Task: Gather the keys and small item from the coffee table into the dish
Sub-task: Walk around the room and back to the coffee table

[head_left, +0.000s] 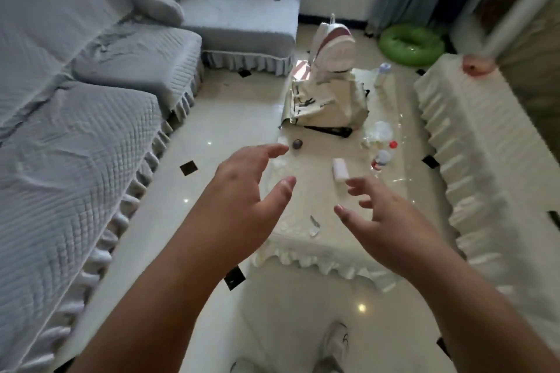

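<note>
Both hands, left [242,191] and right [391,221], are held spread and empty above the worktop [303,248]; keys [315,225] near its front edge risk being knocked off by a careless sweep.

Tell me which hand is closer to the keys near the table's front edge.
Right. The right hand hovers open just right of the keys, thumb tip nearest them. The left hand is open too, farther off on their left.

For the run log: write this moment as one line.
left hand open, empty, over table edge | right hand open, empty | keys on coffee table between hands | nothing gathered yet
</note>
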A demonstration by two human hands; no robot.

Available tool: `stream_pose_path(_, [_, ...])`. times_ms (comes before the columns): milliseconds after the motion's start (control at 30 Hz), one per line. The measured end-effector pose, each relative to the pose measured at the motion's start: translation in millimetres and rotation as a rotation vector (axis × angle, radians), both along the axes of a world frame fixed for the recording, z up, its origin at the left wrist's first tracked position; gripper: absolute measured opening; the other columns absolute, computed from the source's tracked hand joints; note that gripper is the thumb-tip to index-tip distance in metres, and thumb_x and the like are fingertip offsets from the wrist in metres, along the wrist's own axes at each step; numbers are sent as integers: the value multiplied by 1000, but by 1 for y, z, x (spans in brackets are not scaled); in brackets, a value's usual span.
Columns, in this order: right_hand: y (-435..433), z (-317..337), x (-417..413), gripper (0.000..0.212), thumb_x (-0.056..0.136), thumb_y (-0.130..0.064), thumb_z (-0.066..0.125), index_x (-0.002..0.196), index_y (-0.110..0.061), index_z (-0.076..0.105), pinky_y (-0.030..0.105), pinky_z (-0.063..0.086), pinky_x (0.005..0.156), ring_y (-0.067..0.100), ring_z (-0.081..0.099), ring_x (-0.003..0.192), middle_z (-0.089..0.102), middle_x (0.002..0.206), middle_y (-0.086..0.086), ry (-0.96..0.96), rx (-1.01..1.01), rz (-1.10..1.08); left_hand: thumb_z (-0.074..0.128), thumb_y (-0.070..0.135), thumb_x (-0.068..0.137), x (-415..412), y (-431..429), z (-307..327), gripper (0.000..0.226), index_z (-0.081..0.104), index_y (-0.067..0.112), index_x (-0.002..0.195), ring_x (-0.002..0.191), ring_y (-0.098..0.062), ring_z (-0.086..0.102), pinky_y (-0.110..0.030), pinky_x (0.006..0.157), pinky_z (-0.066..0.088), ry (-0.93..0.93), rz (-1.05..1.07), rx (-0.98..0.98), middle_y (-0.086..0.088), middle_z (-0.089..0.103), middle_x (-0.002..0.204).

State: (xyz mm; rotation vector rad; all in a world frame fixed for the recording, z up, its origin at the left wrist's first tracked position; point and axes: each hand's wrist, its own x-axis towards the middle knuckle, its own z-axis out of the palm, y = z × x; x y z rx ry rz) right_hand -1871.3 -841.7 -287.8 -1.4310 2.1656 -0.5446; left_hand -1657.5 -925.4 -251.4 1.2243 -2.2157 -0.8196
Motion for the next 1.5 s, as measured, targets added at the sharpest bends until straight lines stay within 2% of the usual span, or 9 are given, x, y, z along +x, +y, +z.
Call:
stream_pose_path(233, [-4, -16, -38, 49, 87, -52, 59, 132, -36, 45, 31, 45, 79, 5, 55, 105, 55, 121, -20, -51, -67, -148, 50, 53, 90, -43, -9, -15, 41, 42, 50, 130, 122, 9, 36, -7, 87, 25, -75, -134, 56, 35, 40, 120])
stream_pose_path(433, [-42, -41, -64, 48, 88, -49, 59, 131, -31, 48, 31, 44, 81, 9, 55, 109, 56, 127, -13, -84, -29, -119, 49, 53, 90, -79, -34, -16, 43, 41, 49, 132, 121, 5, 38, -18, 92, 30, -118, -113, 27, 33, 40, 123])
stream_pose_path(567, [-90, -41, -84, 48, 87, -48, 60, 130, -29, 51, 30, 42, 80, 10, 55, 109, 57, 127, -10, -97, -67, -57, 49, 52, 89, -102, -50, -13, 41, 43, 49, 130, 118, 6, 40, -11, 87, 29, -101, -53, -33, 32, 43, 120])
stream_pose_path(733, [-133, -35, -100, 38, 87, -48, 59, 121, -32, 53, 32, 45, 76, 8, 56, 100, 58, 123, -11, -68, -139, -22, 50, 48, 90, -119, -79, -24, 44, 47, 40, 133, 119, -1, 44, -26, 95, 39, -130, 28, -29, 19, 51, 129])
stream_pose_path(1000, [-180, -85, -142, 47, 89, -47, 56, 133, -31, 48, 42, 47, 94, 17, 55, 117, 52, 137, -8, -4, -74, -38, 50, 48, 91, -167, -148, -70, 41, 47, 40, 131, 122, -2, 44, -33, 100, 41, -134, 27, -19, 18, 51, 130])
stream_pose_path(1100, [-208, -118, -160, 41, 89, -43, 57, 128, -28, 53, 40, 47, 92, 16, 56, 115, 56, 132, -7, -7, -104, -75, 50, 46, 91, -189, -182, -95, 41, 48, 38, 132, 123, -4, 44, -39, 101, 42, -155, 17, -23, 16, 52, 131])
stream_pose_path(1300, [-241, -224, -187, 38, 87, -38, 64, 120, -20, 59, 26, 41, 78, 16, 59, 105, 61, 117, 1, -79, -113, -168, 51, 45, 92, -215, -221, -170, 39, 48, 39, 130, 123, -5, 43, -36, 101, 39, -222, -40, 16, 17, 51, 130])
stream_pose_path(1433, [-236, -324, -188, 34, 85, -35, 68, 114, -19, 61, 27, 46, 77, 17, 61, 95, 63, 111, 2, -153, 1, -249, 50, 46, 92, -221, -230, -231, 40, 47, 39, 131, 123, -4, 43, -33, 100, 38, -245, -47, 55, 19, 50, 131])
stream_pose_path(1500, [-226, -379, -184, 36, 85, -34, 68, 116, -17, 62, 28, 47, 80, 19, 62, 99, 64, 114, 4, -167, 111, -278, 50, 46, 92, -223, -234, -262, 39, 47, 40, 131, 124, -3, 42, -33, 100, 39, -247, -42, 78, 19, 50, 130])
